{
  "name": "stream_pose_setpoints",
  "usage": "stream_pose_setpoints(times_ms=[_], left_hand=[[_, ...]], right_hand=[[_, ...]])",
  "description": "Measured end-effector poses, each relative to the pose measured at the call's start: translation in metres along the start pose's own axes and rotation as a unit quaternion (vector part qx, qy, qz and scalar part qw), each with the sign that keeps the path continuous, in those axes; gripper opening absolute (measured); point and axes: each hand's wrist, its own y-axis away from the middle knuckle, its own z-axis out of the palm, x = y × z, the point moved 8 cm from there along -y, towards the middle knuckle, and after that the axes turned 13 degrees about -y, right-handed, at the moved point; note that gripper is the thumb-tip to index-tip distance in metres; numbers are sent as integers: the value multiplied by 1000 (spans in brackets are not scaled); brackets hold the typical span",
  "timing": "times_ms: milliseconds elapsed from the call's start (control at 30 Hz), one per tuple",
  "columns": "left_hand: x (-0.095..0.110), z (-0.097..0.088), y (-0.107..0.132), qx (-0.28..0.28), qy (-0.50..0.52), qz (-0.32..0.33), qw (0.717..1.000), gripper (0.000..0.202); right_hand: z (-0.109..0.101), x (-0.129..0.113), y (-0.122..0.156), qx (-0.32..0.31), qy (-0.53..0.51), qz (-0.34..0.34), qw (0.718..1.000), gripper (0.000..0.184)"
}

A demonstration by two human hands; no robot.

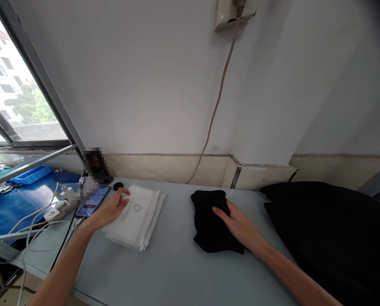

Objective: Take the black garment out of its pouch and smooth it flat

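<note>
My right hand [233, 219] grips a folded piece of black cloth [209, 225] on the grey table, thumb on top and the other fingers hidden beneath or behind it. To the left lies a stack of frosted plastic zip bags [135, 214] with grey printing on the top one. My left hand [115, 207] is at the left edge of this stack, fingers apart and slightly curled over the top bag, holding nothing. Whether its fingertips touch the plastic I cannot tell.
A large black fabric heap [330, 229] covers the table's right side. At the left are a phone [93, 202], a small round black object [117, 186], a power strip [60, 208] and loose cables. A cord [220, 93] hangs from the wall socket [233, 15].
</note>
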Motion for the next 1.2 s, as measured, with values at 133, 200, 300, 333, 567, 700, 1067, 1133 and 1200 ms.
stream_pose_setpoints(times_ms=[133,200,300,333,567,700,1067,1133,1200], left_hand=[[-5,3,-5,60,-75,21,995,43],[-3,3,-5,100,-116,25,988,42],[17,-3,2,176,-171,41,969,43],[28,-4,5,196,-173,60,963,44],[71,47,1,70,-178,162,968,59],[66,66,-1,63,-208,166,962,59],[63,72,0,54,-212,156,963,62],[62,73,0,51,-212,157,963,65],[62,71,0,39,-204,159,965,68]], right_hand=[[1,-1,0,-3,-2,-1,1000,40],[0,-3,1,3,-1,1,1000,41],[0,-4,2,8,-1,8,1000,41],[1,-5,2,7,-2,9,1000,41],[2,-1,1,-1,-3,12,1000,41],[1,0,-1,-1,-3,-4,1000,43],[1,-2,0,-2,-3,-1,1000,40],[1,-4,1,0,-2,-9,1000,39],[1,-5,2,0,0,-9,1000,39]])
